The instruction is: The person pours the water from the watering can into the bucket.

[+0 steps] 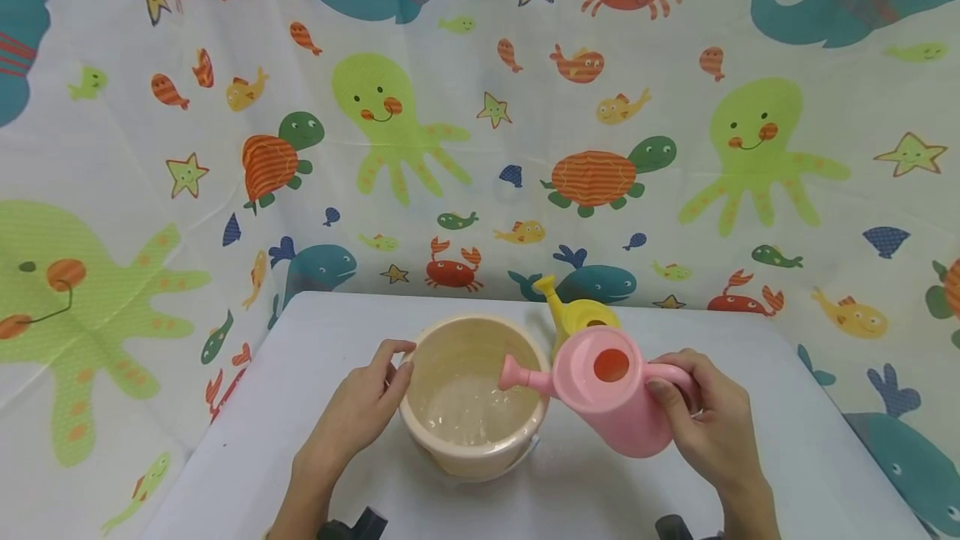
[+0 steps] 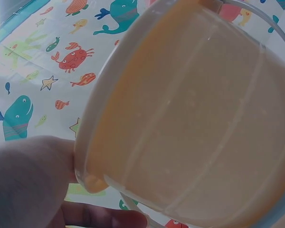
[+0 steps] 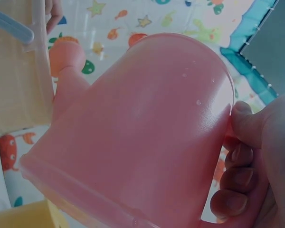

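A cream plastic bucket [image 1: 471, 448] with a thin carry handle stands on the table, white glints showing at its bottom. My left hand [image 1: 358, 407] grips its rim on the left side, thumb and fingers around the edge; up close, the left wrist view shows the bucket's side wall [image 2: 194, 114]. In my right hand [image 1: 712, 415] is a pink toy watering can [image 1: 615, 407], held by its looped handle. The can leans left, its spout over the bucket's right rim. Water drops dot the can's wall [image 3: 190, 114] in the right wrist view.
Behind the pink can stands a yellow watering can [image 1: 581, 315], partly hidden by it. A white table [image 1: 300, 348] lies under everything. Around its back and sides hangs a cloth [image 1: 450, 148] printed with sea animals.
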Available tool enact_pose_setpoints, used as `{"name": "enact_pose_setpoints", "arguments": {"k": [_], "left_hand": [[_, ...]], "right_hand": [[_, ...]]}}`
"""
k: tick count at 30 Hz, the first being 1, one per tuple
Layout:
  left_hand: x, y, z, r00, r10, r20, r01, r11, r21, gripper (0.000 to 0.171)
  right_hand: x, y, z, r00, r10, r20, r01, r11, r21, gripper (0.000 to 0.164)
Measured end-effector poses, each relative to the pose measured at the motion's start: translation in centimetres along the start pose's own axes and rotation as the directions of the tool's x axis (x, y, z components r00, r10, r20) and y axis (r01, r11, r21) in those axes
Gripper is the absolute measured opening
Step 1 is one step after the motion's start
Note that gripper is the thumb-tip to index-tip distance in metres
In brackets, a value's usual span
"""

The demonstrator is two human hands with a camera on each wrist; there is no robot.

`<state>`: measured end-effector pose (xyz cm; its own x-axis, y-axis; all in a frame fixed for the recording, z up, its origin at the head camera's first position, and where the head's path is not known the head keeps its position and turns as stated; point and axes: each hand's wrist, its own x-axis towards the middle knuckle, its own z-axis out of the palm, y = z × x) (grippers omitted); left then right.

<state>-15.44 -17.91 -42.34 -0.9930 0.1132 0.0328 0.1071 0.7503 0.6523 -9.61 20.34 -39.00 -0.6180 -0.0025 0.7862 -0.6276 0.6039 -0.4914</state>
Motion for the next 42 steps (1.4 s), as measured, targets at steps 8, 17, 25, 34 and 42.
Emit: {"name": "enact_pose_setpoints", "arguments": {"k": [8, 17, 25, 34, 42], "left_hand": [[0.0, 0.0, 0.0, 1.000, -0.004, 0.002, 0.004, 1.000, 0.006, 0.037], [0.0, -0.1, 0.0, 1.000, -0.004, 0.002, 0.004, 1.000, 0.006, 0.038], [0.0, 0.0, -0.1, 1.000, -0.010, 0.004, 0.010, 1.000, 0.003, 0.038], [-0.1, 0.1, -0.2, 1.000, -0.005, -0.001, 0.005, 1.000, 0.005, 0.037], [0.0, 0.0, -0.1, 1.000, -0.010, 0.007, 0.010, 1.000, 0.001, 0.037]], "right_hand": [[0.2, -0.6, -0.3, 0.999, 0.037, 0.036, -0.034, 0.998, -0.060, 0.032], [0.2, -0.8, -0.4, 0.997, 0.061, 0.049, -0.058, 0.996, -0.063, 0.035], [0.3, -0.8, -0.4, 0.998, 0.039, 0.043, -0.036, 0.997, -0.070, 0.033], [0.3, -1.1, -0.5, 0.997, 0.060, 0.058, -0.055, 0.996, -0.072, 0.037], [0.2, -1.0, -0.5, 0.999, 0.031, 0.045, -0.027, 0.996, -0.088, 0.034]]}}
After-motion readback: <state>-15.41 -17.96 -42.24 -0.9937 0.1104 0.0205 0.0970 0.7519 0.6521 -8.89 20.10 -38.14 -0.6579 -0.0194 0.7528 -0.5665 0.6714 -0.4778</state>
